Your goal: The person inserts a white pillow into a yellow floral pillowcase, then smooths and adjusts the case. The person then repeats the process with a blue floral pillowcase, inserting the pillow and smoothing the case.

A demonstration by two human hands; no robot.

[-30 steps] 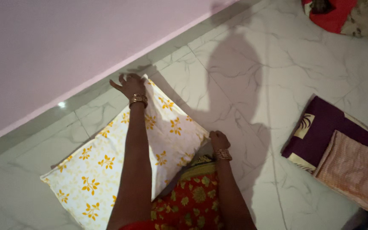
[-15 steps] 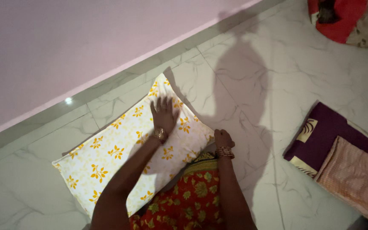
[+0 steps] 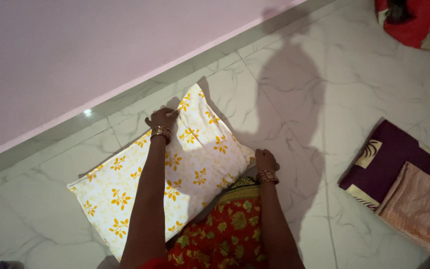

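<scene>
pillow (image 3: 175, 169) lying flat on marble floor (image 3: 294, 89) near wall. left hand (image 3: 161, 119) gripping far edge, fingers curled; right hand (image 3: 265, 159) closed at near corner. cover looking mostly smooth.

The pillow (image 3: 175, 164) wore matt printed cloth with yellow leaves. The floor (image 3: 294, 79) was glossy marbled tile. Metal bangles (image 3: 161, 131) gleamed. At right, folded cloths (image 3: 404, 184) looked soft and woven.
</scene>
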